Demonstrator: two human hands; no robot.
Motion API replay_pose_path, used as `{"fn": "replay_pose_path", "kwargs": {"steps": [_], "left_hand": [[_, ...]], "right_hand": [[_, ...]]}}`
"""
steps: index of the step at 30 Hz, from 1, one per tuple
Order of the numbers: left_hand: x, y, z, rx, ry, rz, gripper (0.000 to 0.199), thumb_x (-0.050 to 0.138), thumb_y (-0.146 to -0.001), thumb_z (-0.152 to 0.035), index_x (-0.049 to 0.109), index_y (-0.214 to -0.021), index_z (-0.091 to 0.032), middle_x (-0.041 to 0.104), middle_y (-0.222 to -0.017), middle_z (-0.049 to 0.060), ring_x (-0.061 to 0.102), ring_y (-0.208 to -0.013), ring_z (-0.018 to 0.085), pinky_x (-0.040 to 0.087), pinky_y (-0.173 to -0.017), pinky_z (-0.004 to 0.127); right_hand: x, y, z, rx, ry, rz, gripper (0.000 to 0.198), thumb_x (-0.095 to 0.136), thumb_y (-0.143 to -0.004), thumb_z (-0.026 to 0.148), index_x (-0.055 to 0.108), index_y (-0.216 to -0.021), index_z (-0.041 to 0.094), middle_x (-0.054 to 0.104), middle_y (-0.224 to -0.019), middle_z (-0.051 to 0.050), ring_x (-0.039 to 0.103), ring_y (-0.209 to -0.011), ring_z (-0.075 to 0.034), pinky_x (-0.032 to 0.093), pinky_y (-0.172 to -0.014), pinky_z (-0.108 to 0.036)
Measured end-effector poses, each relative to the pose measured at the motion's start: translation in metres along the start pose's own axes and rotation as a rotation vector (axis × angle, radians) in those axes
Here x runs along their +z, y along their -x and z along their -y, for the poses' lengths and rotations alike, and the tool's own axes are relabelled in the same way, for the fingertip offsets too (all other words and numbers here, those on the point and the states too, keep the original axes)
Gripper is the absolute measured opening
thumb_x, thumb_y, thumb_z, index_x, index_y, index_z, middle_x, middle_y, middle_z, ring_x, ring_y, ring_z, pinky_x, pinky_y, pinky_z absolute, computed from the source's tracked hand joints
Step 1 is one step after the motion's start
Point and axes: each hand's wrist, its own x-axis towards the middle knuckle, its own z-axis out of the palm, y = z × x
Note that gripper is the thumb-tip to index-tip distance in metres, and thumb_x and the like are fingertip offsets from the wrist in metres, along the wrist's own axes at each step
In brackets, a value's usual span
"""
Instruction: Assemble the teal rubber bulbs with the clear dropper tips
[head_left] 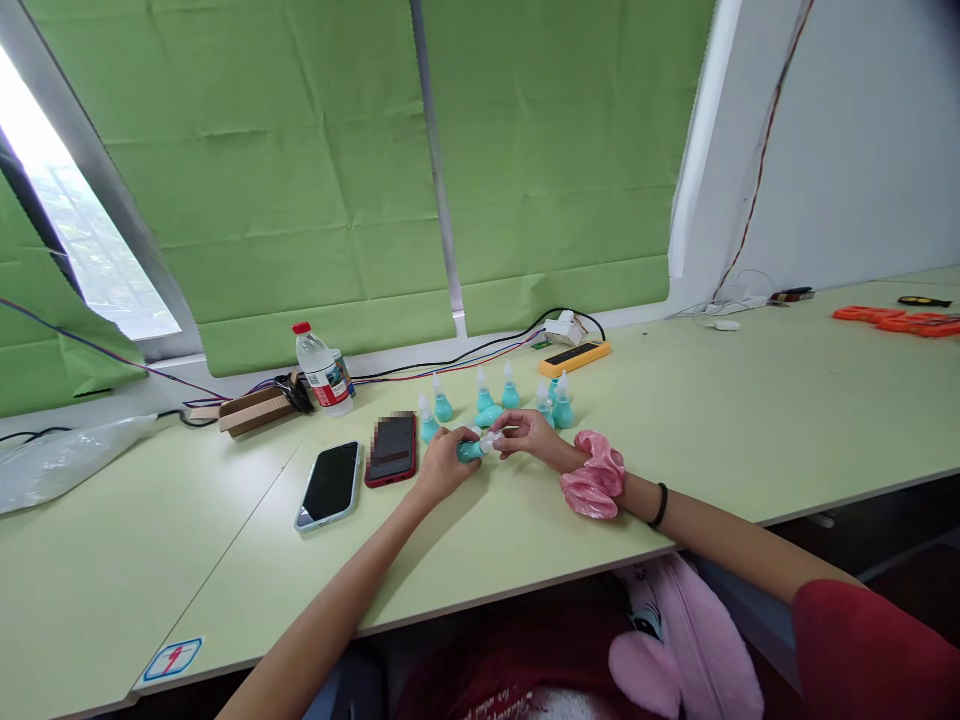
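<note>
My left hand (pixel 448 460) is wrapped round the teal bulb of a nasal aspirator (pixel 470 452), which lies tilted with its clear tip toward the right. At that clear end, the fingers of my right hand (pixel 529 437) pinch the nozzle (pixel 491 441). Several more teal bulbs with whitish pointed tips stand behind my hands, among them one aspirator (pixel 442 404) at the left and another aspirator (pixel 562 408) at the right. One teal bulb (pixel 488 416) lies on its side just beyond my fingers.
Left of my hands lie a red-cased phone (pixel 391 450) and a light-cased phone (pixel 328 485). Farther back stand a water bottle (pixel 324 372) and an open cardboard box (pixel 256 409). A yellow meter-like device (pixel 574 358) rests near cables. Orange tools (pixel 900 319) lie far right.
</note>
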Motion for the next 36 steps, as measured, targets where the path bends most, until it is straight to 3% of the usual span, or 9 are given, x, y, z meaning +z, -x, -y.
{"fn": "replay_pose_path", "kwargs": {"steps": [4,9,14,17,21,27,36], "left_hand": [[0.002,0.000,0.002,-0.024,0.111,-0.042,0.029,0.060,-0.058,-0.022,0.063,-0.086,-0.018,0.063,-0.080,0.003,0.053,-0.074,0.018,0.043,-0.069,0.029],[0.004,-0.001,0.005,-0.094,0.408,-0.041,0.029,0.061,-0.057,-0.024,0.063,-0.084,-0.015,0.063,-0.084,0.004,0.057,-0.075,0.017,0.044,-0.069,0.026],[0.002,-0.002,-0.002,-0.239,0.656,0.019,0.031,0.063,-0.055,-0.025,0.060,-0.083,-0.011,0.060,-0.071,0.003,0.052,-0.049,0.009,0.044,-0.050,0.022],[0.001,-0.003,-0.005,-0.255,0.734,0.012,0.031,0.066,-0.052,-0.025,0.060,-0.079,-0.010,0.059,-0.074,0.003,0.049,-0.046,0.007,0.044,-0.047,0.021],[0.001,-0.002,-0.002,-0.253,0.686,0.052,0.037,0.068,-0.051,-0.030,0.061,-0.080,-0.009,0.060,-0.076,0.006,0.051,-0.048,0.009,0.043,-0.045,0.022],[0.005,0.003,0.000,-0.047,0.429,-0.071,0.028,0.066,-0.056,-0.030,0.063,-0.079,-0.014,0.062,-0.078,0.006,0.057,-0.073,0.017,0.045,-0.068,0.028],[0.007,0.009,-0.008,0.204,0.233,-0.194,0.021,0.061,-0.064,-0.028,0.061,-0.079,-0.014,0.059,-0.068,0.004,0.055,-0.064,0.015,0.044,-0.059,0.026]], "right_hand": [[-0.002,-0.001,-0.001,0.005,0.006,-0.031,0.033,0.072,-0.050,0.029,0.054,-0.072,0.012,0.055,-0.072,-0.001,0.055,-0.061,-0.012,0.052,-0.054,-0.028],[-0.004,-0.002,0.001,0.043,-0.035,-0.067,0.032,0.072,-0.050,0.028,0.054,-0.072,0.012,0.057,-0.069,0.000,0.055,-0.054,-0.010,0.051,-0.056,-0.028],[-0.005,-0.002,0.002,0.062,-0.049,-0.053,0.031,0.071,-0.052,0.027,0.054,-0.072,0.012,0.058,-0.070,-0.001,0.056,-0.052,-0.010,0.051,-0.055,-0.028],[-0.004,-0.002,0.003,0.050,-0.042,-0.041,0.031,0.072,-0.051,0.026,0.054,-0.071,0.012,0.058,-0.070,-0.001,0.056,-0.054,-0.010,0.051,-0.054,-0.028],[-0.003,0.000,0.005,0.057,0.001,-0.005,0.031,0.072,-0.049,0.026,0.054,-0.070,0.011,0.058,-0.065,-0.001,0.055,-0.054,-0.011,0.051,-0.053,-0.027],[-0.006,-0.002,0.000,0.061,0.036,0.033,0.029,0.073,-0.048,0.023,0.055,-0.067,0.011,0.060,-0.063,-0.002,0.057,-0.057,-0.012,0.050,-0.055,-0.028],[-0.006,0.000,0.003,0.141,0.040,0.045,0.026,0.073,-0.048,0.023,0.059,-0.066,0.009,0.062,-0.060,-0.003,0.060,-0.056,-0.016,0.050,-0.058,-0.030]]}}
